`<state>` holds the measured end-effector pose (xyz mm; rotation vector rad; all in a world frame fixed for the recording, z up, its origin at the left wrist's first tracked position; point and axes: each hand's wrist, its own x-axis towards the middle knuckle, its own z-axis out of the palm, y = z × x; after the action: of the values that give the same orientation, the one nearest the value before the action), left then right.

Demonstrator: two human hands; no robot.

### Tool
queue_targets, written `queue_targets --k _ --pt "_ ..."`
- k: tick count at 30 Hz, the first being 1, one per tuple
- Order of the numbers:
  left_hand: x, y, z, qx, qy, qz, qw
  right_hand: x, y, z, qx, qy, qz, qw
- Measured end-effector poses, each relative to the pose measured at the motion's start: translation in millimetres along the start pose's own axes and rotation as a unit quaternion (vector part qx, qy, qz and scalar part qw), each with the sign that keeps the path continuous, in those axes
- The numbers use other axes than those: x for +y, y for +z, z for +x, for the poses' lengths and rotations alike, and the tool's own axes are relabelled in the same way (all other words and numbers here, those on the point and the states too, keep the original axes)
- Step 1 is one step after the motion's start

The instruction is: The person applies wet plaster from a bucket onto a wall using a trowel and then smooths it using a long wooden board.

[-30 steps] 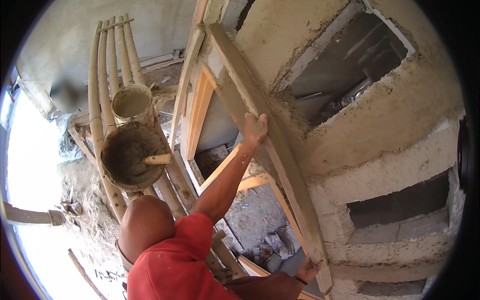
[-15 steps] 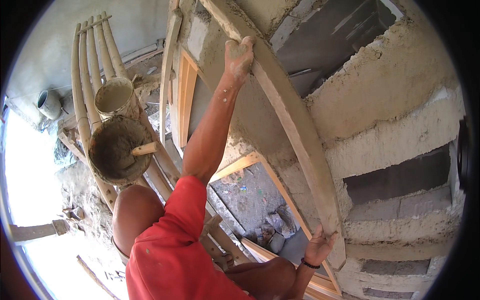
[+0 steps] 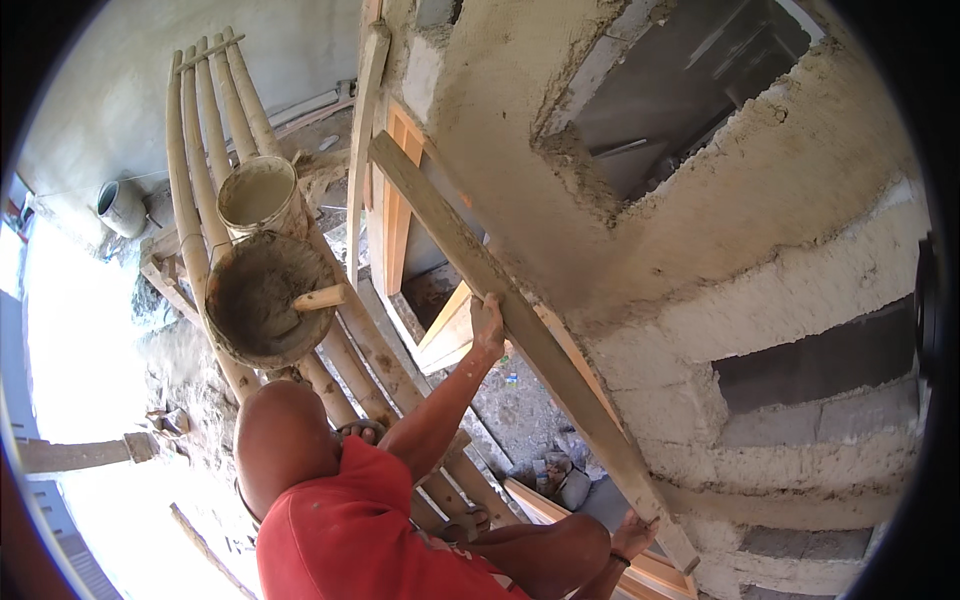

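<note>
A long, straight wooden board [image 3: 545, 360], grey with mortar, slants across the front of the plastered wall. My left hand [image 3: 487, 325] is closed on its edge around the middle of its length. Near the board's lower right end, my right hand [image 3: 633, 535] grips it, with a dark bracelet at the wrist; part of that hand is behind the board. The board's upper end stands out over the window opening's orange wooden frame [image 3: 397, 215]. Behind it the wet plaster [image 3: 500, 140] on the wall shows.
On the bamboo-pole scaffold [image 3: 190, 180] at left stand a mortar pan [image 3: 250, 325] with a wooden-handled tool [image 3: 320, 298] in it and a bucket [image 3: 257, 190]. Another bucket [image 3: 122, 208] lies farther back. Openings [image 3: 820, 355] with rough edges break the wall at right.
The board has come off the wall and moved down and left, so its upper end now shows. My left hand has come down with it, its arm now bent. My right hand remains near the lower end.
</note>
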<state>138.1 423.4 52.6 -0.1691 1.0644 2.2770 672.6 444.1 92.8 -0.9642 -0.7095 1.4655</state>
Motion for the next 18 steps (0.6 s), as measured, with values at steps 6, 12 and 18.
queue_targets --k 6,12,18 --pt "-57.4 -3.0 1.5 -0.010 -0.029 0.036 0.999 0.6 -54.3 28.8 -0.004 0.007 -0.062 0.998" --pt "-95.2 -14.2 8.3 -0.021 -0.029 0.113 0.993 4.8 -73.0 42.0 0.014 0.008 -0.048 0.999" --pt "-79.3 13.8 -2.2 -0.019 0.000 0.088 0.996 16.4 -62.5 41.2 0.043 -0.051 -0.055 0.996"
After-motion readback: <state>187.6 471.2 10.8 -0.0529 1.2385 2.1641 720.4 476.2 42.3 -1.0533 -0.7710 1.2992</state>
